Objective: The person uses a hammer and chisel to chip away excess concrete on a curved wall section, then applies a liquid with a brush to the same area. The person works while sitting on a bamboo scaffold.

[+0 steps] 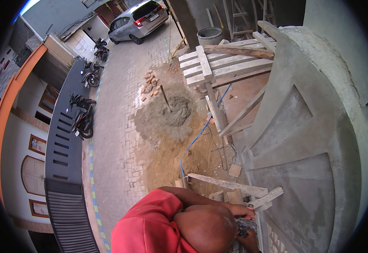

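Grey material point(246, 224) lies between one left hand point(241, 211) and one right hand point(248, 241), fingers' opening and hold unclear.

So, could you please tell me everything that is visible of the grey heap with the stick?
The grey heap looks like damp mortar: rounded and lumpy, darker than the flatter grey spread around it. It lies on the ground, with brown sand nearer the camera and reddish brick pieces beyond it, to the left. A thin brown stick stands in it, top leaning left; its lower end is hidden.
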Action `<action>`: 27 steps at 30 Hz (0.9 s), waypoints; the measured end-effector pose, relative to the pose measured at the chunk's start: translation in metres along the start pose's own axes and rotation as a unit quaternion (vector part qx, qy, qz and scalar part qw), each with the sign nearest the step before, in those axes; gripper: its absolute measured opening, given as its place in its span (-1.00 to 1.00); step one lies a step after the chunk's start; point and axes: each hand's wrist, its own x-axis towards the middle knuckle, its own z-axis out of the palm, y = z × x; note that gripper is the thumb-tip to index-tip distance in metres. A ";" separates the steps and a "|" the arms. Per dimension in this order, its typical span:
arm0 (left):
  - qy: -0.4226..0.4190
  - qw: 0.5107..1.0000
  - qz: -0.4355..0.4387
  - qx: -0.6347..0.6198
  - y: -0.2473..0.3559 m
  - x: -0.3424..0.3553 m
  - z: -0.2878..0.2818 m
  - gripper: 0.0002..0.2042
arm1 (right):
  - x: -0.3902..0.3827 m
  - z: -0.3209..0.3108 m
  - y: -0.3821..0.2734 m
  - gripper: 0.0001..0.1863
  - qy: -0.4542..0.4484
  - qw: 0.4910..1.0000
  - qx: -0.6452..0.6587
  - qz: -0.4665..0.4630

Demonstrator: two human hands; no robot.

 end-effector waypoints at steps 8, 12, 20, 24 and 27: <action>-0.014 0.999 -0.030 -0.032 0.014 -0.012 0.007 -0.72 | -0.001 0.001 0.007 -0.81 0.018 0.999 -0.028 0.002; 0.006 0.999 -0.017 -0.027 0.009 -0.007 0.006 -0.72 | -0.001 0.001 0.006 -0.82 0.016 0.997 -0.074 -0.005; -0.013 0.997 -0.025 -0.069 0.018 -0.017 0.012 -0.77 | 0.001 0.002 0.003 -0.80 0.000 1.000 -0.020 0.002; -0.017 0.998 -0.017 -0.056 0.012 -0.011 0.007 -0.80 | 0.001 0.005 0.002 -0.79 -0.005 1.000 0.003 0.006; 0.001 0.998 -0.027 -0.063 0.028 -0.026 0.019 -0.82 | 0.001 0.007 0.003 -0.78 -0.009 1.000 0.018 0.012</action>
